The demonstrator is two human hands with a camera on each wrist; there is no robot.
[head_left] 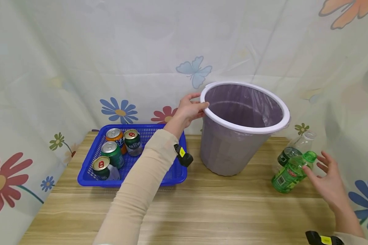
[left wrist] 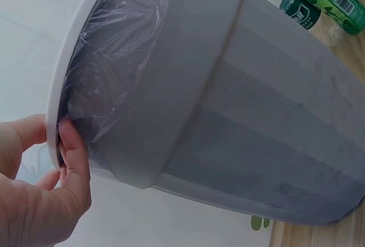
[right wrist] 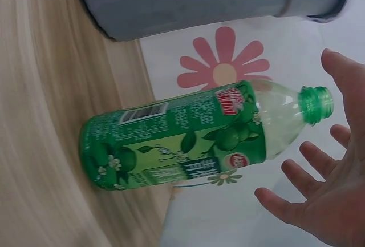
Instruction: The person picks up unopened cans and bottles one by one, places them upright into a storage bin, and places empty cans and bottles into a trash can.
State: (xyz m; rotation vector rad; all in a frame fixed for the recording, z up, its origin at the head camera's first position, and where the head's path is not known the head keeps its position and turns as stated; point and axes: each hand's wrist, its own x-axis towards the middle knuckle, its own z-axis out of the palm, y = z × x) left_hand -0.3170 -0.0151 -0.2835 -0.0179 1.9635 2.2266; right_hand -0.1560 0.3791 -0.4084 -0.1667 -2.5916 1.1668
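My left hand (head_left: 188, 110) pinches the white rim of a grey trash can (head_left: 230, 149), thumb over the inner side and fingers outside. A thin clear liner bag (left wrist: 122, 59) shows under that rim in the left wrist view. On the right, my right hand (head_left: 329, 180) is spread around the neck side of a green-labelled drink bottle (head_left: 289, 173), fingers apart. The right wrist view shows a gap between those fingers and the bottle's green, uncapped neck (right wrist: 316, 105). Behind it stands a clear bottle (head_left: 302, 143) with a dark green label, partly hidden.
A blue plastic basket (head_left: 179, 177) sits at the left of the wooden table (head_left: 202, 211), with several drink cans at its left side, including an orange can (head_left: 114, 137). My left forearm crosses over the basket. A flower-patterned curtain (head_left: 141, 51) hangs behind and at both sides.
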